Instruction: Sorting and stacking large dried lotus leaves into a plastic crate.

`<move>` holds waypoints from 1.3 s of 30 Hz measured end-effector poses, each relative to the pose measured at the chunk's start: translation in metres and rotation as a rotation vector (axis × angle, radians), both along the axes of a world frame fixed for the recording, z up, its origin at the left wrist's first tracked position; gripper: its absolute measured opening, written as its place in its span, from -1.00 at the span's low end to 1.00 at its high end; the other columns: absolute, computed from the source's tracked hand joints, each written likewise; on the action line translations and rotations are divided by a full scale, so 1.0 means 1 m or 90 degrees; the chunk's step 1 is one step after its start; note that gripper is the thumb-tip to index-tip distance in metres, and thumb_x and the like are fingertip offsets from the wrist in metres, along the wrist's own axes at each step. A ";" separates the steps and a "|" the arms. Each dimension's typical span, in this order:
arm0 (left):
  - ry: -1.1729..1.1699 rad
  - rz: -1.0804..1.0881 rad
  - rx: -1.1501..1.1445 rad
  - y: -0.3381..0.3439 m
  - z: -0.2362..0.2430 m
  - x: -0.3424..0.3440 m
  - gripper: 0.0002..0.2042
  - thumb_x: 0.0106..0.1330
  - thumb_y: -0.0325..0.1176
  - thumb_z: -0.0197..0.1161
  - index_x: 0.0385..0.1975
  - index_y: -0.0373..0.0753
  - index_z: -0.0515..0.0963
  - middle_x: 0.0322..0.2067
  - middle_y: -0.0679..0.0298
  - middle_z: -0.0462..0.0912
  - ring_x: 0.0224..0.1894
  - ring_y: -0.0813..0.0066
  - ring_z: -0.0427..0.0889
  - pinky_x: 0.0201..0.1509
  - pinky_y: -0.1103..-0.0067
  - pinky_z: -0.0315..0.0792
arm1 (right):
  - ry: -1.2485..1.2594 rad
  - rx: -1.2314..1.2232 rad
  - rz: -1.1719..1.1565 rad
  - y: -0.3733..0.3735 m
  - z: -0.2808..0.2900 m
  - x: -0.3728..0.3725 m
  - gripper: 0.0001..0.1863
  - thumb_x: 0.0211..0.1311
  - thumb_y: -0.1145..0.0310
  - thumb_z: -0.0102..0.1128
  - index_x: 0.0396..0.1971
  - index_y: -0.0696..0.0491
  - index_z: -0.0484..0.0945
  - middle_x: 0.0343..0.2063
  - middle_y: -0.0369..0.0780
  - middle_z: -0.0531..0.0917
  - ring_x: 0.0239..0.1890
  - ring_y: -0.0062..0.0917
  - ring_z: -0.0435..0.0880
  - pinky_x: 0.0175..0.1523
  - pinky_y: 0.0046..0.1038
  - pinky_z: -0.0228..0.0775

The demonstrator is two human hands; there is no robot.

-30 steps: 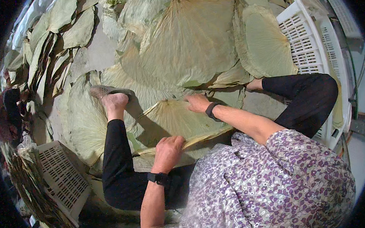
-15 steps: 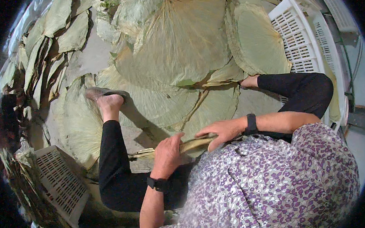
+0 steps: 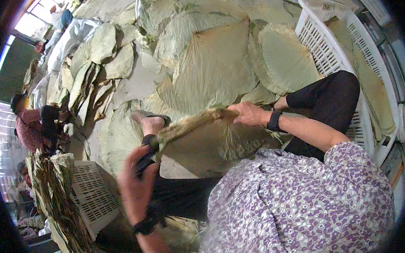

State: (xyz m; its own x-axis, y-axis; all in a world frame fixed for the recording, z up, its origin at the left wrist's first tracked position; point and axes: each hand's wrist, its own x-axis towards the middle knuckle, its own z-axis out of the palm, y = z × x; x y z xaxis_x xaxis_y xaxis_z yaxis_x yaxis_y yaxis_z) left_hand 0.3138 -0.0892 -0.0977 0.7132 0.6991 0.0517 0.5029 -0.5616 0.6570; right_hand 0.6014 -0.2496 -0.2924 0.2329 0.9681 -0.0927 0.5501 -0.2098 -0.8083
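My right hand (image 3: 248, 114) grips the bunched upper edge of a large dried pale-green leaf (image 3: 199, 149), which hangs tilted across my lap. My left hand (image 3: 134, 180) is lower left, beside the leaf's left end and over my black-trousered left leg; motion blurs it, so I cannot tell if its fingers touch the leaf. More broad, flat, pleated leaves (image 3: 213, 66) cover the floor in front of me, overlapping one another.
Long white slotted baskets (image 3: 321, 42) stand at my right, one holding leaves. At left, a slotted crate (image 3: 91, 196) stands by a bundle of dried leaves (image 3: 55, 207). A co-worker in pink (image 3: 31, 128) sits at far left, another person (image 3: 24, 175) partly visible below. Plastic sacks (image 3: 74, 37) lie behind.
The leaf has been gathered and lifted off the floor. My right hand has risen with it, and my left hand has swung leftward. The view has tilted, showing more of the room.
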 end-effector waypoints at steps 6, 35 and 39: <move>-0.044 0.191 0.307 0.000 0.131 -0.146 -0.68 0.25 -0.34 0.14 -0.04 -0.32 0.43 -0.19 0.21 0.57 -0.07 0.41 0.50 0.09 0.46 0.31 | -0.075 0.028 -0.261 0.015 -0.017 0.057 -0.59 -0.10 0.30 0.26 -0.25 0.25 0.47 -0.44 0.02 0.56 -0.38 -0.39 0.53 -0.21 -0.32 0.36; 0.079 0.832 -0.573 0.128 -0.416 -0.001 0.12 -0.28 0.17 0.45 0.20 -0.46 0.02 0.21 -0.15 0.08 0.24 0.00 0.13 0.17 0.27 0.20 | 0.343 0.078 -0.574 -0.042 0.074 0.079 -0.52 0.01 0.51 0.15 0.02 0.17 0.35 -0.12 -0.23 0.51 -0.08 -0.49 0.47 0.07 -0.47 0.27; 0.327 0.861 -0.475 0.134 -0.441 0.004 0.27 -0.38 0.32 0.40 0.28 -0.34 -0.13 0.27 -0.14 -0.11 0.29 -0.11 -0.08 0.17 0.14 0.16 | 0.379 0.061 -0.560 -0.027 0.063 0.079 -0.47 0.01 0.54 0.14 0.07 0.17 0.30 -0.09 -0.25 0.49 -0.08 -0.49 0.46 0.08 -0.44 0.29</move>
